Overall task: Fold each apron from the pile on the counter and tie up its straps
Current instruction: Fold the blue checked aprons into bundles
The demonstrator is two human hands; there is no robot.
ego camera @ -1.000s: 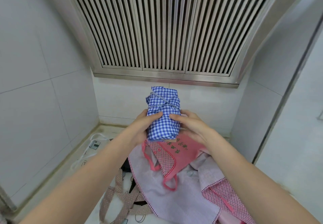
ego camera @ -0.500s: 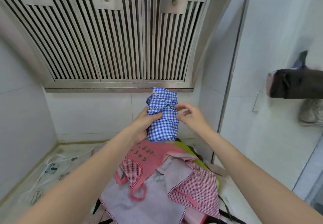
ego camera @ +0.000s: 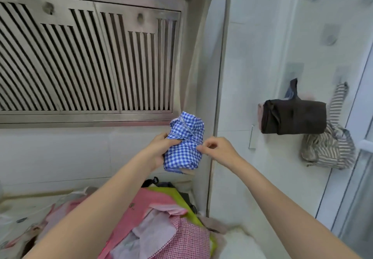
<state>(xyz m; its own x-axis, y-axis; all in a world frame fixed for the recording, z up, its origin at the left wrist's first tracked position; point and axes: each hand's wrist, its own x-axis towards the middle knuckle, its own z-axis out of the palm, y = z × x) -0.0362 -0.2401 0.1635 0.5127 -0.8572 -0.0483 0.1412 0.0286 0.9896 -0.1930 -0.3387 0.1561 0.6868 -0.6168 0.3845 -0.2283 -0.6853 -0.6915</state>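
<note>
I've got the blue checked apron bundle (ego camera: 184, 143) up in the air, just under the hood's (ego camera: 86, 56) bottom edge. My left hand (ego camera: 161, 147) grips its side; my right hand's (ego camera: 218, 149) fingers (ego camera: 201, 147) pinch the strap at its right edge (open air below). The apron pile (ego camera: 161, 222) sits on the worktop.

checked cloth apron bundle (ego camera: 184, 145); brushed metal hood (ego camera: 86, 56).
</note>
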